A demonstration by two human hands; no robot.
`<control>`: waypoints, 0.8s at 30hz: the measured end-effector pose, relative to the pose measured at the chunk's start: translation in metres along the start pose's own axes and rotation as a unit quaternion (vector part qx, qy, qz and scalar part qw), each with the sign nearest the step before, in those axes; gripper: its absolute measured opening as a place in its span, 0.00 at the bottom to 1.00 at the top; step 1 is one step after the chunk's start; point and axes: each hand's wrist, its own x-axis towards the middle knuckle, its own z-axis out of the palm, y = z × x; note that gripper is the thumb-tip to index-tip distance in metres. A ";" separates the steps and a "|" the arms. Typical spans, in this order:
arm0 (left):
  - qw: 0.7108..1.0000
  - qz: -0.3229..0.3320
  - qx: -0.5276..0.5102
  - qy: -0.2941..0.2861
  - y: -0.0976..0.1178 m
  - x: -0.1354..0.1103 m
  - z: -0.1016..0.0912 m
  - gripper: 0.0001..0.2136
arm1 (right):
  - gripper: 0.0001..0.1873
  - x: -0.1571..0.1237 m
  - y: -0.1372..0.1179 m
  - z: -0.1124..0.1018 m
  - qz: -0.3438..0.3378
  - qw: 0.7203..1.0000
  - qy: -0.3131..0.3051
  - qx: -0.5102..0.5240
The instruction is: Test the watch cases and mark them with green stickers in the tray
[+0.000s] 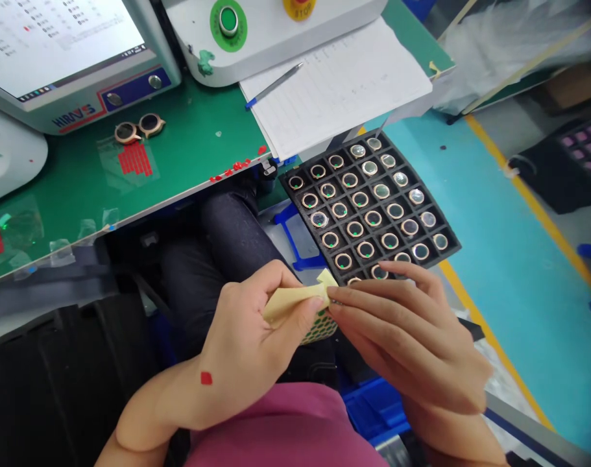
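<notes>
My left hand (256, 337) is closed around a folded yellowish backing sheet (295, 299) that carries rows of small green dot stickers (319, 329). My right hand (412, 331) reaches across with fingers pressed together, its fingertips pinching at the sheet's edge. A small red sticker (206, 377) sits on my left wrist. Just beyond my hands lies a black compartment tray (451, 250) holding several round metal-rimmed lens rings (354, 228), many marked with a green dot.
A green workbench (192, 139) holds two loose rings (138, 128), a strip of red stickers (135, 159), a monitor (56, 45), a control box with a green button (228, 19), and a paper log (344, 84) with a pen (274, 85). Blue floor lies to the right.
</notes>
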 end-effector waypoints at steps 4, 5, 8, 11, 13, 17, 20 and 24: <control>1.000 -0.011 -0.021 -0.019 -0.002 0.001 -0.002 0.11 | 0.07 -0.004 -0.001 0.000 -0.003 1.000 -0.002 -0.004; 0.999 -0.017 -0.028 -0.022 -0.002 0.002 -0.002 0.11 | 0.08 -0.005 -0.001 0.000 -0.005 1.000 -0.002 -0.006; 0.998 -0.036 -0.044 -0.025 -0.002 0.002 -0.003 0.12 | 0.09 -0.008 -0.001 0.000 -0.012 1.000 -0.003 -0.016; 0.996 -0.054 -0.062 -0.034 -0.002 0.002 -0.004 0.12 | 0.10 -0.011 -0.003 0.000 -0.018 0.999 -0.006 -0.027; 0.994 -0.068 -0.078 -0.040 -0.001 0.002 -0.004 0.13 | 0.10 -0.013 -0.004 -0.001 -0.022 0.999 -0.004 -0.032; 0.991 -0.078 -0.099 -0.039 -0.002 0.003 -0.003 0.14 | 0.11 -0.014 -0.006 0.000 -0.017 0.999 -0.004 -0.039; 0.991 -0.078 -0.106 -0.033 -0.003 0.004 -0.003 0.14 | 0.10 -0.015 -0.005 0.002 -0.014 0.999 0.006 -0.037; 0.992 -0.061 -0.106 -0.024 -0.003 0.003 -0.001 0.14 | 0.11 -0.017 -0.004 0.006 0.007 0.998 0.051 -0.031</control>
